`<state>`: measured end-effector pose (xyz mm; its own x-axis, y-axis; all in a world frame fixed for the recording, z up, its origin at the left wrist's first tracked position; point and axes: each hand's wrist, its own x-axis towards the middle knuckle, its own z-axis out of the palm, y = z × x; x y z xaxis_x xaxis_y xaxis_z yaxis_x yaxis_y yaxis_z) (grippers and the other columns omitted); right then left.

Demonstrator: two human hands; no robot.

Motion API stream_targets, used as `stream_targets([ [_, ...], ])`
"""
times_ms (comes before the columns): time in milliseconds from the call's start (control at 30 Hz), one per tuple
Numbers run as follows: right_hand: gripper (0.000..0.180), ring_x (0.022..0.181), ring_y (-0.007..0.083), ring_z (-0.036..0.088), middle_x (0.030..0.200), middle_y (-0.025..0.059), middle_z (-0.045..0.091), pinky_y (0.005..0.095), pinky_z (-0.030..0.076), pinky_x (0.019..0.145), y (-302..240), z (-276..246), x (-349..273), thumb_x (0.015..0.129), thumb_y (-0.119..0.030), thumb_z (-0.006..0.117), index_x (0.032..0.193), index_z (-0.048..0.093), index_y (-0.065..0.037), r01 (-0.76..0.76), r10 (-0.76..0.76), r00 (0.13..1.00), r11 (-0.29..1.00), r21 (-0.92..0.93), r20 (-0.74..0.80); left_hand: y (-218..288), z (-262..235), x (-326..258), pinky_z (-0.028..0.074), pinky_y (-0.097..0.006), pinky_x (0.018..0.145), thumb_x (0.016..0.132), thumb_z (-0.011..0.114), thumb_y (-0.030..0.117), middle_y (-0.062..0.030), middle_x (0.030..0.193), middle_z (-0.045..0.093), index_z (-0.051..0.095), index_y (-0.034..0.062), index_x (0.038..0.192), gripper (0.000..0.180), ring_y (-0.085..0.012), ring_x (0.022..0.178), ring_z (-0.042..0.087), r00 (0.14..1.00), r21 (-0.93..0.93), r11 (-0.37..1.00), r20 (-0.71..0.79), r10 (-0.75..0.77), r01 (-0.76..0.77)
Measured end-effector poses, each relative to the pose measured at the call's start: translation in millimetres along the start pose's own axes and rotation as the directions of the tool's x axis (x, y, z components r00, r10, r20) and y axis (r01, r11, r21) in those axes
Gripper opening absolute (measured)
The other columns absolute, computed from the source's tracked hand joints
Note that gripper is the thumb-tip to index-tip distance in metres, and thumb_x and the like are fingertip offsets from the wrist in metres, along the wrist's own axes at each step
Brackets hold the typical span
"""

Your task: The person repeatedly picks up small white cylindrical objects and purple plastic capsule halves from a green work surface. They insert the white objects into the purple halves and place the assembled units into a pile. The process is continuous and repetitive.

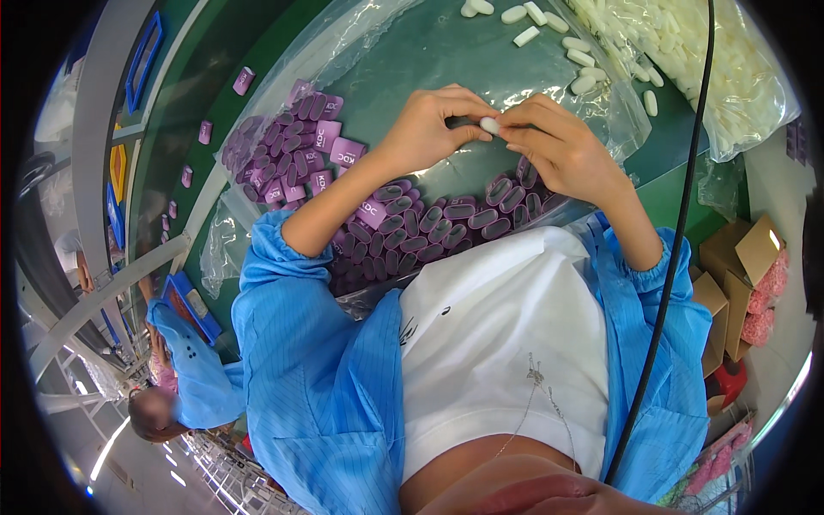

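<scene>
Above the middle of the worktable, my left hand (436, 125) and my right hand (558, 142) meet at a small white oval piece (489, 126). Thumb and fingers of each hand pinch it from either side, and their tips partly cover it. Below my wrists lies a heap of purple oval sleeves (412, 227), many standing with their hollow ends up. More purple sleeves (296, 154) are piled beside my left forearm. Several loose white oval pieces (579, 57) lie on a transparent plastic sheet (403, 64) beyond my right hand.
A large transparent bag (712, 77) full of white pieces lies at the far right. A black cable (682, 206) hangs down across the right side. Purple pieces stand spaced along a green conveyor (193, 142) at left. Another person (202, 369) sits there. Open cardboard boxes (730, 283) stand at right.
</scene>
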<state>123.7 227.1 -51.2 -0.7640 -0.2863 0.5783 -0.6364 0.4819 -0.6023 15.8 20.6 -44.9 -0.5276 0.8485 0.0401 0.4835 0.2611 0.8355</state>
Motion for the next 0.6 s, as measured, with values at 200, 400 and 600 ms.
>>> stream_targets([
  [200,0.022,0.087,0.0263,0.064,0.101,0.009,0.065,0.0356,0.054,0.072,-1,6,9,0.08,0.001,0.072,0.102,0.072,-0.002,-0.035,0.035,0.999,0.999,0.022,-0.031,10,-3,-9,0.054,-0.034,0.08,0.081,0.076,0.002,-0.0095,0.101,0.072,0.074,0.0036,0.106,0.025,-0.0246,0.091,0.068,0.998,0.066,0.998,-0.055,0.019,-0.016],
  [400,0.021,0.089,0.0273,0.066,0.104,0.0083,0.067,0.0362,0.054,0.077,42,-31,12,0.089,-0.004,0.067,0.109,0.072,-0.008,-0.232,0.165,0.947,0.945,-0.231,-0.276,-10,-115,-2,0.049,-0.029,0.091,0.096,0.061,0.005,-0.0096,0.114,0.067,0.066,0.0077,0.129,0.034,-0.0192,0.101,0.064,0.924,0.246,0.967,-0.381,0.034,0.066],
  [600,0.022,0.096,0.0312,0.065,0.111,0.0101,0.065,0.039,0.054,0.082,94,-19,27,0.088,-0.002,0.067,0.109,0.068,-0.003,-0.091,0.043,0.993,0.86,-0.503,-0.106,-173,-276,-40,0.046,-0.036,0.098,0.096,0.061,0.013,-0.0149,0.12,0.063,0.059,0.0154,0.14,0.044,-0.0255,0.106,0.061,0.847,0.413,0.759,-0.407,-0.341,0.504],
])
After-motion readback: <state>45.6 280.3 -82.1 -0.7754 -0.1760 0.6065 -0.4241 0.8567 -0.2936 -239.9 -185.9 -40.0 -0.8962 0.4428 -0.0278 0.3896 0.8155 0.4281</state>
